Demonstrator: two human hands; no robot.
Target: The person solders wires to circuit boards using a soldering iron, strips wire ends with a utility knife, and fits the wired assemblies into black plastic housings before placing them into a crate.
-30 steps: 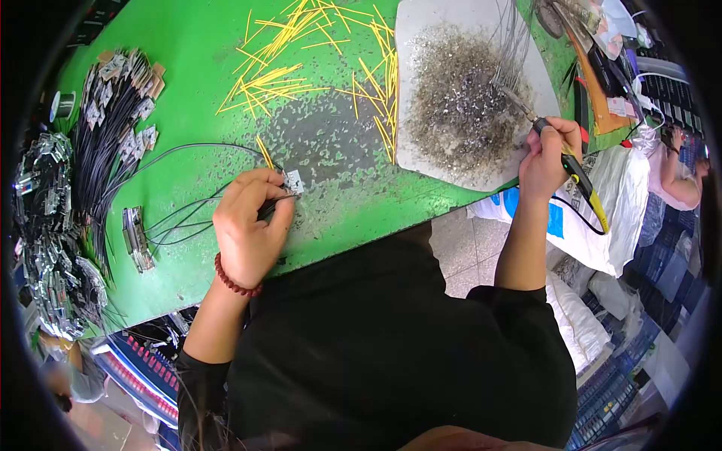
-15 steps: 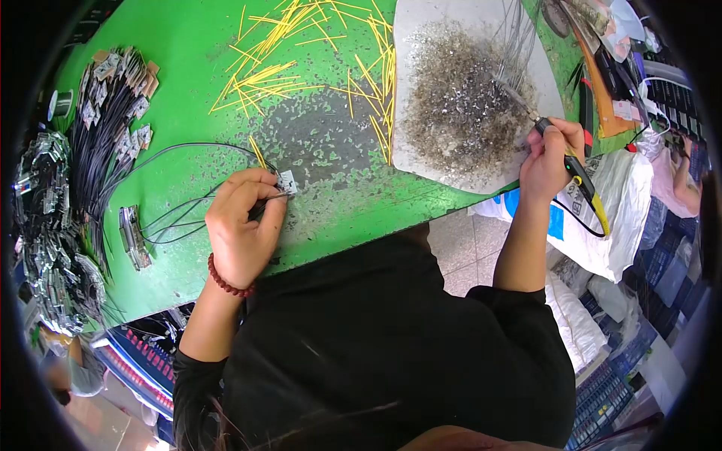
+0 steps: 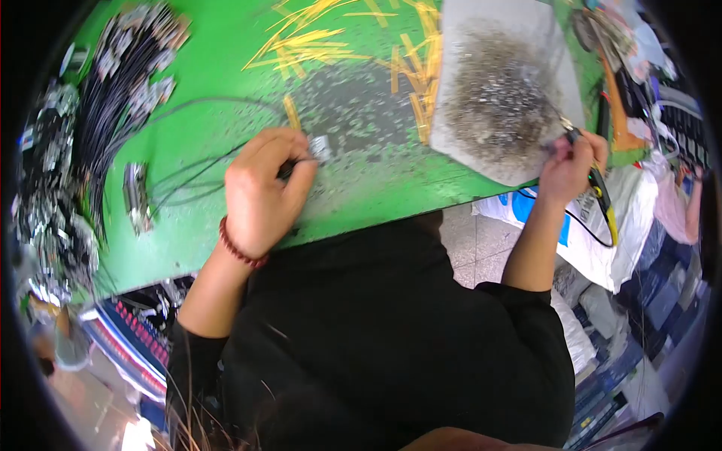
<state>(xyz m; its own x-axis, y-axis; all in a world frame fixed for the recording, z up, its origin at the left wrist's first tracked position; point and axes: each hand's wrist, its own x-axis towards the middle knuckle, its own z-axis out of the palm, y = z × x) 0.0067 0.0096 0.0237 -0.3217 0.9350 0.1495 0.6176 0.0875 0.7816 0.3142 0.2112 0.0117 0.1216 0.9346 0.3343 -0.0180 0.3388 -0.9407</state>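
Note:
My left hand [image 3: 269, 180], with a red bead bracelet at the wrist, pinches the end of a black cable [image 3: 199, 169]. A small white-and-silver piece [image 3: 320, 148] shows just past my fingertips, beside yellow sticks. My right hand [image 3: 573, 167] is wrapped round a black and yellow soldering iron [image 3: 599, 188]. The iron's tip end lies over the right side of a pale board [image 3: 456, 146] covered with dark, speckled residue. Motion blur hides the fine detail at both hands.
Yellow sticks [image 3: 323, 46] lie scattered on the green table [image 3: 218, 60]. Bundled black cables [image 3: 101, 98] and a heap of metallic parts [image 3: 56, 214] are at the left. A small bundle [image 3: 137, 197] lies nearer. White sacks [image 3: 628, 218] are at the right.
The view has shifted, so the table and its contents appear higher and mostly farther right. The iron's tip has drawn back toward the board's right edge. My left hand keeps its pinch.

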